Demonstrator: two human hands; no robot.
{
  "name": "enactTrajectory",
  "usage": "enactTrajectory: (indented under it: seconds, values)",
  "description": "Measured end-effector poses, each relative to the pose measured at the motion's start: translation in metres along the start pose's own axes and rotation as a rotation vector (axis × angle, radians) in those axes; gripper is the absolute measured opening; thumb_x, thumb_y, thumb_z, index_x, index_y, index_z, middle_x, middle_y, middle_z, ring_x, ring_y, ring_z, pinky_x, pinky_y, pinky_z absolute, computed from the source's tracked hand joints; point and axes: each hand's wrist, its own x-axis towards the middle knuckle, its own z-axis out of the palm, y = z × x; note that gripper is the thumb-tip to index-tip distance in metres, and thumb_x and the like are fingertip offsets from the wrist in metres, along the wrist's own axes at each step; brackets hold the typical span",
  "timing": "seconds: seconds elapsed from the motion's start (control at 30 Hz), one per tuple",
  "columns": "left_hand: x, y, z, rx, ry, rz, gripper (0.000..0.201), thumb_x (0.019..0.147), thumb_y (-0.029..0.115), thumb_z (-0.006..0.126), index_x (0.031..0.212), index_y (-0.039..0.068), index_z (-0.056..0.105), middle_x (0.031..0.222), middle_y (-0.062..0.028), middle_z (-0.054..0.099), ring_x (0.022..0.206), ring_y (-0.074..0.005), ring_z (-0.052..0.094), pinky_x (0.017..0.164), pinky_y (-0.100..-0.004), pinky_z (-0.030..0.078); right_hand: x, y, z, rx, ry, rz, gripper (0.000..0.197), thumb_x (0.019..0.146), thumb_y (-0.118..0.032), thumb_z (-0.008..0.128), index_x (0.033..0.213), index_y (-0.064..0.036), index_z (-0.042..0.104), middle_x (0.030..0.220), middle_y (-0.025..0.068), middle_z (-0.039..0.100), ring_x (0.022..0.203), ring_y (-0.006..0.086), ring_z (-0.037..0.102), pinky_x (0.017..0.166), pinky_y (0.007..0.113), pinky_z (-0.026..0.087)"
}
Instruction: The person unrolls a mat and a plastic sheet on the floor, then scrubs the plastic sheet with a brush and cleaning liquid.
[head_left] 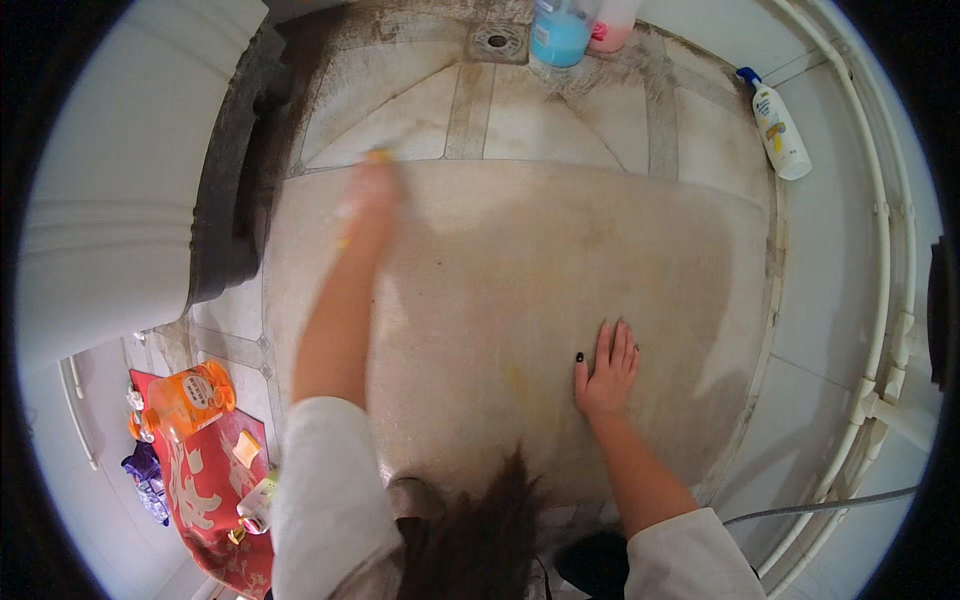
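A broad, beige rectangular sheet [560, 260], smooth and streaked with yellow, lies flat over the pale tiled floor [560, 130], its long axis running left to right. At the sheet's far-left part, the blurred left hand [370, 205] points away, with a yellow patch [380, 155] at its fingertips; whether it grips anything cannot be told. On the sheet's near-right part, the right hand [607, 378] rests palm down, fingers extended.

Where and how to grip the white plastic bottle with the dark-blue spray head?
Likely mid-body on the white bottle, across its long axis, from the left: its blue head points forward, and white wall pipes run on its right.
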Motion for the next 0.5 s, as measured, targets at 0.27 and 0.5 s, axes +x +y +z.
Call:
enactTrajectory:
  seconds: [0.27,0.5]
  values:
    - [-0.040,-0.094,-0.014,0.060,-0.059,-0.544,0.043,0.086,0.035,0.031,0.107,-0.002,0.030,0.103,-0.0210,0.048,0.089,-0.0297,0.055,0.072,-0.0358,0.047,0.000,-0.004,0.000,0.010,0.011,0.020,0.057,0.075,-0.032,0.042,0.125,-0.0061,0.028,0.132,0.0153,0.020,0.122,0.0299,0.019,0.097,0.045,0.015]
    - [-0.055,0.164,-0.018,-0.125,-0.105,0.077,0.034,0.083,0.021,0.035,0.106,-0.003,0.041,0.099,-0.0204,0.053,0.083,-0.0267,0.058,0.069,-0.0341,0.048,0.001,0.004,-0.005,-0.017,-0.097,0.070,0.058,0.077,-0.032,0.040,0.126,-0.0061,0.025,0.133,0.0150,0.018,0.123,0.0296,0.016,0.098,0.045,0.013]
